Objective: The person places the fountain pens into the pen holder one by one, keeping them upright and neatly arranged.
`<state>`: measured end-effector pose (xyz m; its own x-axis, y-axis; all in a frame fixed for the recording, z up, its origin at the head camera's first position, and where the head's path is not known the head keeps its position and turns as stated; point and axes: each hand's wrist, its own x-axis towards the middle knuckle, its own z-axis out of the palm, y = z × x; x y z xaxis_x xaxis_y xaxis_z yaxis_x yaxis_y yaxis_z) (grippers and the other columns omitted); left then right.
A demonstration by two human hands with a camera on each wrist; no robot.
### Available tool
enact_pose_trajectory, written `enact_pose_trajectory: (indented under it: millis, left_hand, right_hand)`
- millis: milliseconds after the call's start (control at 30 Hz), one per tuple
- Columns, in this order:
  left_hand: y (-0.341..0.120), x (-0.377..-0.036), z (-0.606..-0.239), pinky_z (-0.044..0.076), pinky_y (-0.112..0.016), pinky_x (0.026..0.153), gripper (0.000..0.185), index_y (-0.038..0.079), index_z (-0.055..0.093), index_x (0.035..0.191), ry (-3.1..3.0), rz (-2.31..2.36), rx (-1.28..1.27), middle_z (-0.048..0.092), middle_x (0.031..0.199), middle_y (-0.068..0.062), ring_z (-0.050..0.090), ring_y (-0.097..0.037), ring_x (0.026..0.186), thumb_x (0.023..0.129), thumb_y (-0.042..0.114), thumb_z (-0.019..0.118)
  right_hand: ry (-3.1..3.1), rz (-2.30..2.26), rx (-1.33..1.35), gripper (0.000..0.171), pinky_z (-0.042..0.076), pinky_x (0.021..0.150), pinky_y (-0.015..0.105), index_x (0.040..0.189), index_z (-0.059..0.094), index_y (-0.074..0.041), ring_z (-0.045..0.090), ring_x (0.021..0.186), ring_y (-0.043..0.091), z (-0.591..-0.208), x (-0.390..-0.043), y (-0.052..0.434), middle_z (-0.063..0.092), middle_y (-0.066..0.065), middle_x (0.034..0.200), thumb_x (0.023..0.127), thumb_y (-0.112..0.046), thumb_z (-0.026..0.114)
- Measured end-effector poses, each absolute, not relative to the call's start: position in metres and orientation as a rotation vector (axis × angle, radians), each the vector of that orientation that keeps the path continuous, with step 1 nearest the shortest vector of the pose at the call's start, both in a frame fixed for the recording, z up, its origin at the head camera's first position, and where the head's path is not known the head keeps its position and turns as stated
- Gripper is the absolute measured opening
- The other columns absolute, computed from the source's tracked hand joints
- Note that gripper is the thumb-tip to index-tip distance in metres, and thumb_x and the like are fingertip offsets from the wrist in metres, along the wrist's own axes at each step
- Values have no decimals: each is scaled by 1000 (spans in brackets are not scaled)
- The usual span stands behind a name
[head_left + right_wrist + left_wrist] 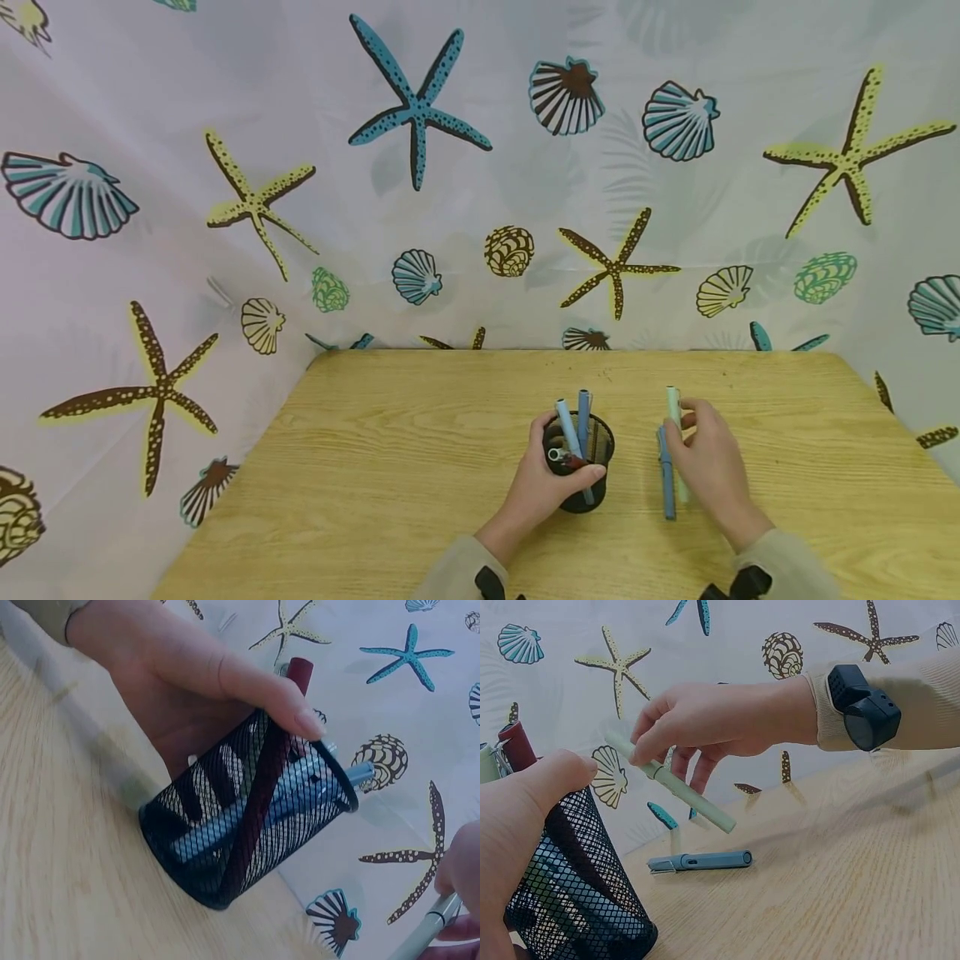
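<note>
My left hand (542,482) grips a black mesh pen cup (251,817) around its side, thumb across the near rim. Inside the cup lean several pens, among them a light blue pen (567,423), a darker blue pen (583,412) and a dark red pen (300,673). To the right, my right hand (711,457) pinches a pale green pen (694,801) between thumb and fingers. The left wrist view shows this pen tilted in the air above the table. Below it, a blue pen (712,860) with a clip lies on the wood.
The light wooden table (390,467) runs back to a white cloth (465,192) printed with starfish and shells, which also hangs along both sides. A black wrist camera (866,709) is strapped over the right sleeve (922,709).
</note>
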<state>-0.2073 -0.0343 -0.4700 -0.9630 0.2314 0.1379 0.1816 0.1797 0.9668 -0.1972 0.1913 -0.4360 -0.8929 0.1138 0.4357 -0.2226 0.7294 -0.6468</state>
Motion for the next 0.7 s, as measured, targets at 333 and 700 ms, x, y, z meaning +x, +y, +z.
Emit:
enact_pose_trajectory:
  millis: [333,700]
  left_hand:
    - [-34,-209,-471,43,-41,90,84,34,23,141,2386,1941,427,42,131,3,44,-18,118,76,36,77]
    - [-35,-206,-469,42,-41,91,84,34,24,140,2369,1957,425,42,131,4,44,-17,118,76,33,77]
  right_hand:
    - [-2274,1104,186,29,45,48,25,113,52,3,55,67,19,-429,-197,171,58,13,90,91,-13,60]
    - [-2116,1164,255,33,45,55,14,116,50,1,56,69,12,-421,-199,157,58,9,91,88,-8,64]
